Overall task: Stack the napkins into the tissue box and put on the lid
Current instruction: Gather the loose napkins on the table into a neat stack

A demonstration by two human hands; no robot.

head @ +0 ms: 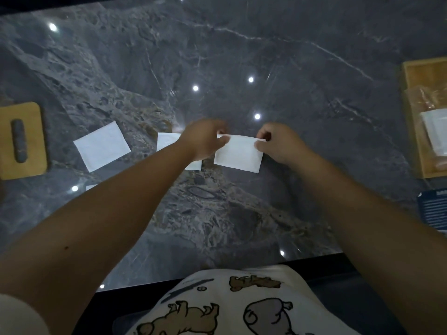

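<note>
Both hands pinch one napkin by far corners, left hand, right hand. Keep flat; carry right to wooden box. Lid far left of napkin.

Dim room, glossy dark grey marble table with light-spot reflections
</note>
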